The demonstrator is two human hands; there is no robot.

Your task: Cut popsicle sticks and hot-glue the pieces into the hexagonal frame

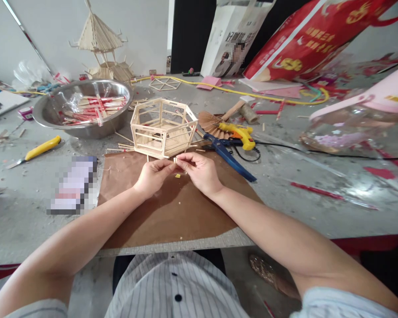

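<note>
My left hand (154, 176) and my right hand (200, 171) meet over a brown sheet (172, 216), thumbs and fingertips pinched together. Between them are short pale wooden stick pieces (175, 160), mostly covered by the fingers. Just beyond the hands stands a hexagonal frame of thin wooden sticks (164, 130), with an open top and railed sides. A tiny yellow scrap (177, 176) lies on the sheet below the fingertips.
Left are a metal bowl (86, 130) of wrapped sticks, a yellow utility knife (43, 148) and a phone (73, 185). Blue-handled pliers (232, 157) and a yellow glue gun (239, 132) lie right. Behind stand a stick pagoda (99, 37), bags and a yellow cord (219, 86).
</note>
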